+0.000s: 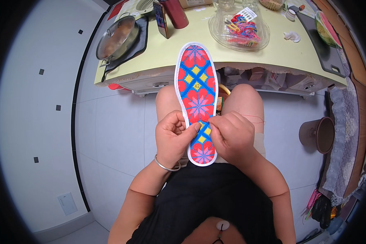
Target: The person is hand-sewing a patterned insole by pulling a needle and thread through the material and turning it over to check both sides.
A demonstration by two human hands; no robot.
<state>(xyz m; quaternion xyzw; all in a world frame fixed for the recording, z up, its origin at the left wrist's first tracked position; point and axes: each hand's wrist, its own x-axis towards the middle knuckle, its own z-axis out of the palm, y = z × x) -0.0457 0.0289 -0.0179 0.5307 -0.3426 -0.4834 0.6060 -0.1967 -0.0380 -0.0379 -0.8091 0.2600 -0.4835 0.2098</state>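
An embroidered insole (198,103) with a white rim and red, pink, blue and yellow cross-stitch stands lengthwise above my lap. My left hand (173,136) grips its left edge, thumb pressed flat on the stitched face and fingers curled behind. At the right edge, level with the yellow diamonds, my right hand (234,134) is closed in a pinch against the insole. What its fingertips hold is hidden. A thin red thread (254,116) loops out to the right beside that hand.
Beyond my knees is a yellow-topped table (183,44). On it are a lidded pan (117,38), a propped phone (160,20), a dark red cylinder (174,14), a clear plastic container (219,34) of coloured threads and a cut watermelon (327,30). A brown bin (317,135) stands right.
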